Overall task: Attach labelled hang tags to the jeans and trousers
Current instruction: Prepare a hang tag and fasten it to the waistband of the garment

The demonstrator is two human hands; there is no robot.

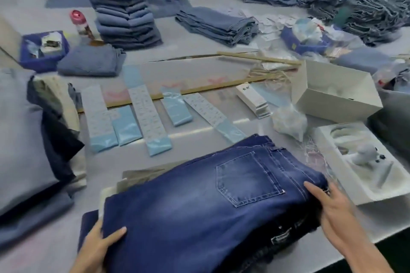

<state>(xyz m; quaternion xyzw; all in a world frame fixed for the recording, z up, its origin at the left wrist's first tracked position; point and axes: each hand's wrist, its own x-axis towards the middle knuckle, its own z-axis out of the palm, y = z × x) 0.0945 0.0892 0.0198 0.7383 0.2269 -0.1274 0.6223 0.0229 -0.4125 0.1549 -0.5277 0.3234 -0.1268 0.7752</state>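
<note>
Folded pair of dark indigo denim jeans (210,206) lies on the grey table (55,250) directly in front of the person, back pocket up, long axis running lower-left to upper-right. Waistband end sits nearest the right hand (330,208); folded leg end nearest the left hand (99,244). Left hand: thumb on top, fingers hidden beneath, gripping the edge. Right hand: fingers straight, spread, touching the waistband side. Strips of pale blue-backed white labels (146,115) lie beyond, well apart.
</note>
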